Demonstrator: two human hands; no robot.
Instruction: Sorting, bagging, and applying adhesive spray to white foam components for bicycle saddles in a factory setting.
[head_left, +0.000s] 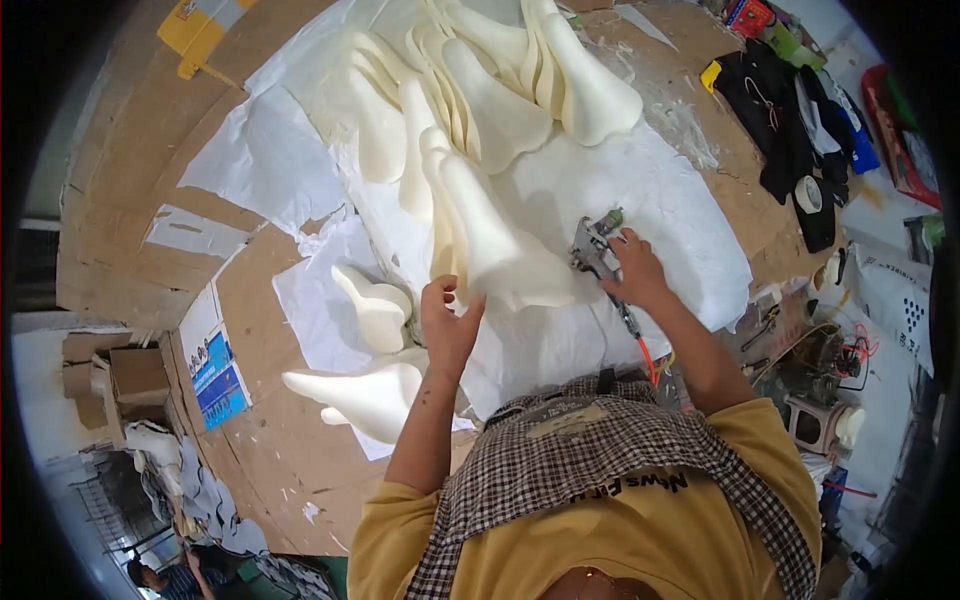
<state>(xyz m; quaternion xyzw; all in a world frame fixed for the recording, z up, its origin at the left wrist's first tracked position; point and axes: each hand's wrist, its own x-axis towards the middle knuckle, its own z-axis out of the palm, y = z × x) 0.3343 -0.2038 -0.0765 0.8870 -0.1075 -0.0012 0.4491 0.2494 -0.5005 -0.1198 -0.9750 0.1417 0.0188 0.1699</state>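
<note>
— Cream foam, is that what the fingers hold?
— Yes. The left hand (447, 322) pinches the near edge of a cream foam shape (490, 245). The right hand (635, 268) is wrapped tight around a metal spray gun (596, 247), just beside that shape.
— What lies around them?
— White paper (660, 200) is under both hands. More foam shapes (500, 80) are piled at the far end. Two loose ones (372, 350) sit near the left arm.
— Is there room to move?
— Bare brown table (270, 440) shows on the left. Dark cloth (775, 120) and small tools crowd the right edge.
</note>
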